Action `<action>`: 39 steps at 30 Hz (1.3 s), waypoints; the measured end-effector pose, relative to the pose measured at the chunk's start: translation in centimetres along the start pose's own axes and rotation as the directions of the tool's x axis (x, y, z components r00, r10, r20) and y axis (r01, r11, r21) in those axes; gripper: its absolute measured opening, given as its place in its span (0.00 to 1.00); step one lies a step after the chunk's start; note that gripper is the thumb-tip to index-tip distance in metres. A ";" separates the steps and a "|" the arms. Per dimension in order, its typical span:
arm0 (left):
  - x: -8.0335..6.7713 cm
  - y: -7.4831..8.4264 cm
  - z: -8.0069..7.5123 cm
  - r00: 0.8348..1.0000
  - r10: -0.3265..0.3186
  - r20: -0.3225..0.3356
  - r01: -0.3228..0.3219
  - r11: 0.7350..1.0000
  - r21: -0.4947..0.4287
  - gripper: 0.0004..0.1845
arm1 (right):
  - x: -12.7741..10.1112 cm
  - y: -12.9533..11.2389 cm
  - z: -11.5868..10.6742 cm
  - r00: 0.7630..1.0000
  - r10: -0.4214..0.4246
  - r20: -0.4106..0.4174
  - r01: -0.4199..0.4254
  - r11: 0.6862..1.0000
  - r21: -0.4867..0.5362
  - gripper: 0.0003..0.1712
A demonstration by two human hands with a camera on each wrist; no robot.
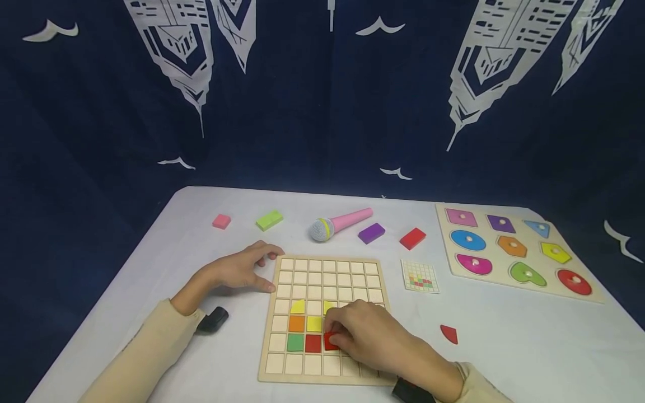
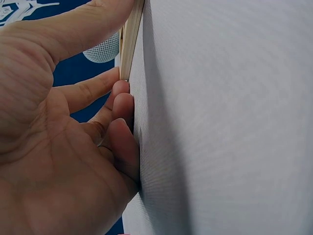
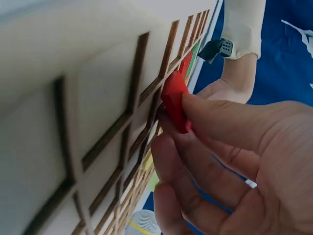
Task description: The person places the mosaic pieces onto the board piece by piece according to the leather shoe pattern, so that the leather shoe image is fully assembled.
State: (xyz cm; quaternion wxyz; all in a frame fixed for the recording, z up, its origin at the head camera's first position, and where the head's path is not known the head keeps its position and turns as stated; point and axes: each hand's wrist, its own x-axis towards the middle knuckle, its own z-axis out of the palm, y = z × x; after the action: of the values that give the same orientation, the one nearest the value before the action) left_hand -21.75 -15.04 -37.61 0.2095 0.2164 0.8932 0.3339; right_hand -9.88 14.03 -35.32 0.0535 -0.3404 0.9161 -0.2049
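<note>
Red tile [image 1: 330, 342] is pinched between thumb and fingertips of the right hand [image 1: 375, 338], jutting left past them, over the near half of the board [image 1: 312, 366], beside another red tile [image 1: 313, 343]. Probably light, stiff and slick, it is best held by opposite edges. The board's left edge is touched by the left hand [image 1: 242, 267], fingers spread.

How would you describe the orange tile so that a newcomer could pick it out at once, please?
On the table, find the wooden grid board that the left hand touches. In the board's second column from the left, look just beyond the green tile. The orange tile there is the board's only visible one of that colour.
</note>
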 end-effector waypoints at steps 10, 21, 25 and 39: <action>0.0 0.1 0.0 1.000 0.000 0.009 0.000 1.000 -0.009 0.42 | -0.4 -0.4 0.3 0.998 -0.020 -0.054 0.017 0.998 -0.055 0.05; -0.1 0.3 -0.1 1.000 0.008 0.011 -0.008 1.000 -0.011 0.42 | -0.9 -0.8 0.3 1.000 -0.005 -0.001 0.005 0.998 -0.060 0.09; -0.1 0.3 -0.1 1.000 0.010 0.007 -0.009 1.000 -0.011 0.42 | -0.8 -1.1 0.3 1.000 0.007 0.005 -0.006 0.997 -0.081 0.09; 0.0 0.3 -0.1 1.000 0.020 0.007 -0.020 1.000 0.002 0.42 | -2.5 -0.1 -1.2 0.984 -0.064 0.165 0.094 0.978 -0.186 0.19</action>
State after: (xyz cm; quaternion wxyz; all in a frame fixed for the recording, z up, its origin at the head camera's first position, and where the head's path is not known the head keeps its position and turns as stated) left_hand -21.70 -14.94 -37.35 0.2093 0.2267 0.8906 0.3340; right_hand -8.22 15.95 -34.27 0.0843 -0.3954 0.9103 -0.0894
